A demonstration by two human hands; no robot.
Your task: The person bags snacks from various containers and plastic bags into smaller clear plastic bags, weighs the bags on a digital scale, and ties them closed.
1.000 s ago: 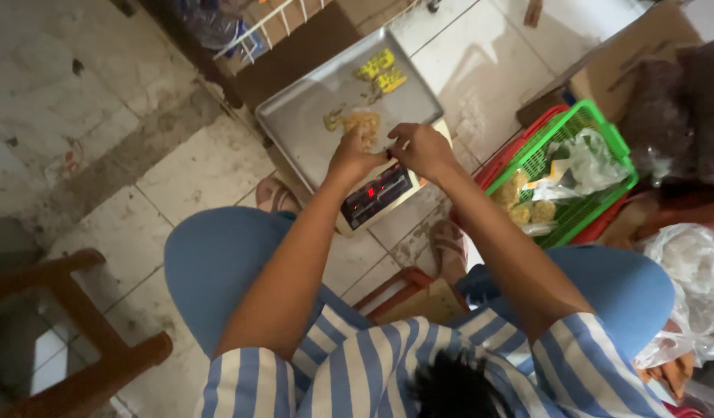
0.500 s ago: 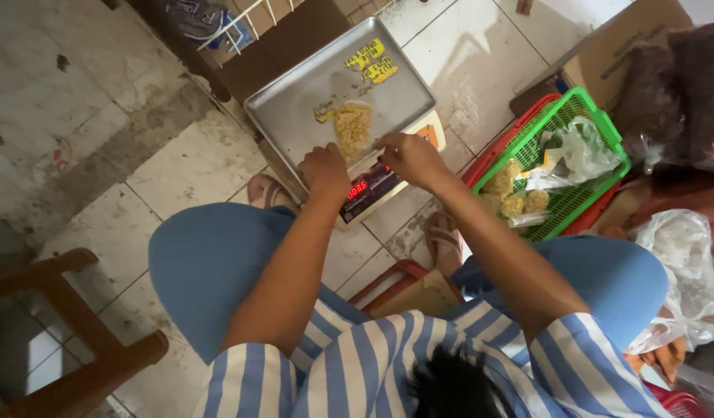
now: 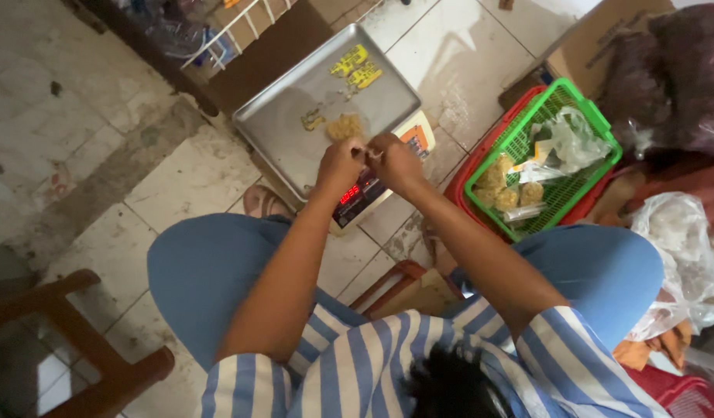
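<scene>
My left hand (image 3: pixel 340 164) and my right hand (image 3: pixel 396 162) meet fingertip to fingertip over the front of a scale (image 3: pixel 370 193) with a red lit display. Both pinch a small pale item between them; it is too small to tell what it is. Just beyond the fingers a little heap of yellow-brown snack pieces (image 3: pixel 345 126) lies on the scale's metal tray (image 3: pixel 279 131). Yellow stickers (image 3: pixel 357 66) sit at the tray's far corner. My forearms reach out over my blue-clad knees.
A green basket (image 3: pixel 599 118) with snack packets and a clear bag sits in a red basket (image 3: pixel 456 188) at right. Beyond are a cardboard box (image 3: pixel 589 46) and dark bag (image 3: pixel 682 77). White plastic bag (image 3: pixel 674 255) right, wooden stool (image 3: pixel 86 348) lower left, wire rack (image 3: pixel 233 31) behind.
Both hands have drawn back from the snack heap on the tray toward the scale's display, staying together. The heap now lies uncovered.
</scene>
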